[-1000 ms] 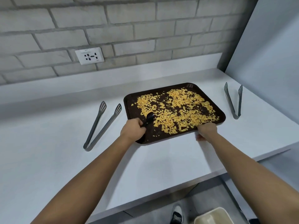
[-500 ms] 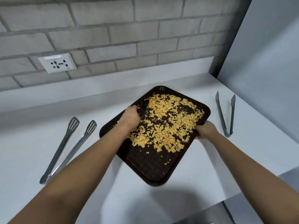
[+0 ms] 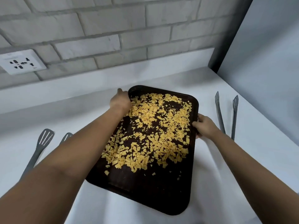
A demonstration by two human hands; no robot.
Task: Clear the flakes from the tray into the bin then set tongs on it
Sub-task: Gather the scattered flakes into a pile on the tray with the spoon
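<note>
Above the tabletop (image 3: 242, 159), the tray (image 3: 153, 191) of flakes (image 3: 150, 131) is held by 2 grips: left hand (image 3: 120, 101) curled on the far rim, right hand (image 3: 204, 126) pinching the side edge, keeping flakes aboard for carrying. Tongs (image 3: 226, 115) lie beside it.

Tray (image 3: 155, 188) dark textured matt plastic; flakes (image 3: 150, 131) dry, crisp; tongs (image 3: 226, 113) matt grey; counter (image 3: 258, 143) smooth white.

Dark brown tray (image 3: 145, 188) strewn with yellow flakes (image 3: 150, 130), grey tongs (image 3: 226, 115) on counter just right
</note>
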